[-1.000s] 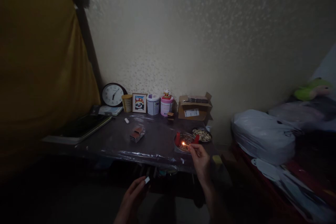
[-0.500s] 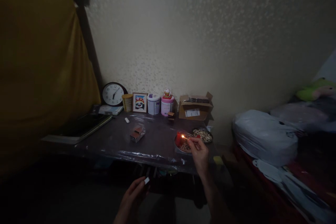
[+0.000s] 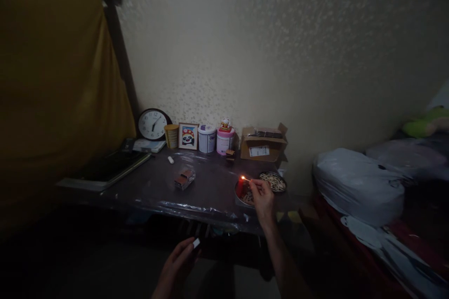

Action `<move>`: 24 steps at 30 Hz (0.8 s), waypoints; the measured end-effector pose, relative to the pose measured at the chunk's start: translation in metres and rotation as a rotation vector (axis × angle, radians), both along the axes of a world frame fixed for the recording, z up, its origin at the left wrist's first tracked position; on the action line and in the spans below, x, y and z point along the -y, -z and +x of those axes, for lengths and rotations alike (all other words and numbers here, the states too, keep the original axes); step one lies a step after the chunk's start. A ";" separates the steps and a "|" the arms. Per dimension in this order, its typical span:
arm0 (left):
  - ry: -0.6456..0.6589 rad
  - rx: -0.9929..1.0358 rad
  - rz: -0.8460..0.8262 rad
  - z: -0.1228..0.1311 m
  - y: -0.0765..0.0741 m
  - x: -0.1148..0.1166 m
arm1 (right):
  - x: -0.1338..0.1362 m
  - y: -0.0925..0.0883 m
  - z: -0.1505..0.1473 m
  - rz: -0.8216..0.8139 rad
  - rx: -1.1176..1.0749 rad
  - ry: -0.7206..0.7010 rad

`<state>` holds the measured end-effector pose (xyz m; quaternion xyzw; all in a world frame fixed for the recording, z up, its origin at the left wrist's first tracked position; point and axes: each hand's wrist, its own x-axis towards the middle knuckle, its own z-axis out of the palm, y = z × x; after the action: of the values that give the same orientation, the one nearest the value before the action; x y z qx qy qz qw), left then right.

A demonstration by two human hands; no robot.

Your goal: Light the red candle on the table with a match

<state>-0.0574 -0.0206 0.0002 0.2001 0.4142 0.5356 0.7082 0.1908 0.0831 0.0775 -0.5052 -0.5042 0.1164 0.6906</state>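
My right hand (image 3: 263, 198) is closed in a pinch on a burning match (image 3: 247, 179), which points left. The match's flame is at the top of a red candle (image 3: 240, 188). The candle stands upright in a round dish (image 3: 237, 197) with used matchsticks (image 3: 249, 197) in it. Below the table's front edge, my left hand (image 3: 178, 257) is closed around a small matchbox (image 3: 196, 243). Only the white end of the box shows. Just behind my right hand lies a round dish heaped with pale matchsticks (image 3: 273, 181).
A plastic-wrapped pack of matchboxes (image 3: 184, 179) lies on the dark table (image 3: 210, 187). Along the wall stand a clock (image 3: 153, 124), a yellow cup (image 3: 171, 136), a panda picture (image 3: 188, 136), two tubs (image 3: 206, 139) and an open cardboard box (image 3: 261, 147). White bags (image 3: 358, 184) are piled at right.
My right hand has brought the burning match slightly left and up, to the candle's top. My left hand has stayed nearly still. The view has shifted a little.
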 end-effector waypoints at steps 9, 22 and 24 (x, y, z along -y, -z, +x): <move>-0.050 -0.025 -0.057 0.003 0.001 0.000 | -0.009 0.008 0.001 -0.028 0.038 0.037; -0.043 -0.020 -0.057 0.003 0.013 -0.007 | -0.018 0.014 0.003 -0.036 0.066 0.052; -0.037 -0.017 -0.069 0.002 0.012 -0.007 | -0.018 0.015 0.002 -0.039 0.067 0.051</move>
<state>-0.0552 -0.0135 -0.0119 0.1724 0.4419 0.5326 0.7009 0.1933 0.1013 0.0629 -0.5350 -0.5117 0.0916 0.6660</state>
